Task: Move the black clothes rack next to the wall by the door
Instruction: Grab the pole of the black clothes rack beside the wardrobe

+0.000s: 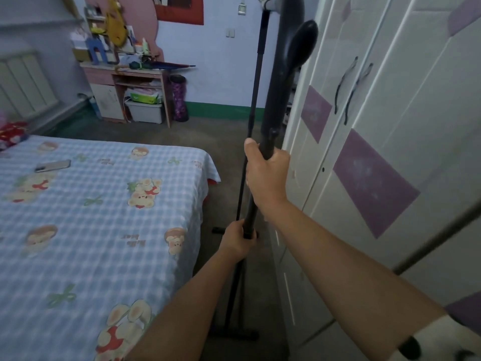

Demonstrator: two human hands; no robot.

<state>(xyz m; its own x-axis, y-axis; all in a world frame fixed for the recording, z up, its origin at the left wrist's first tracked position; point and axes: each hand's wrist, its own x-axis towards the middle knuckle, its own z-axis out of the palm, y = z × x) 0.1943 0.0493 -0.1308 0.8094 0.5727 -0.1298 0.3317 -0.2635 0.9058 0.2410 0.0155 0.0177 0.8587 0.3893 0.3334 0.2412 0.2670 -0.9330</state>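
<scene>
The black clothes rack (279, 82) stands upright in the narrow aisle between the bed and the wardrobe. Its near pole rises through the middle of the view, and a thinner far pole (256, 82) runs up behind it. A black foot bar (234, 334) rests on the floor below. My right hand (265, 175) is wrapped around the near pole at mid height. My left hand (238, 242) grips the same pole lower down. A black rounded hook sticks out near the top.
A bed (91, 217) with a blue checked sheet fills the left, a phone (53, 165) lying on it. A white and purple wardrobe (377, 152) lines the right. A cluttered pink desk (130, 82) stands at the far wall. Grey floor lies ahead.
</scene>
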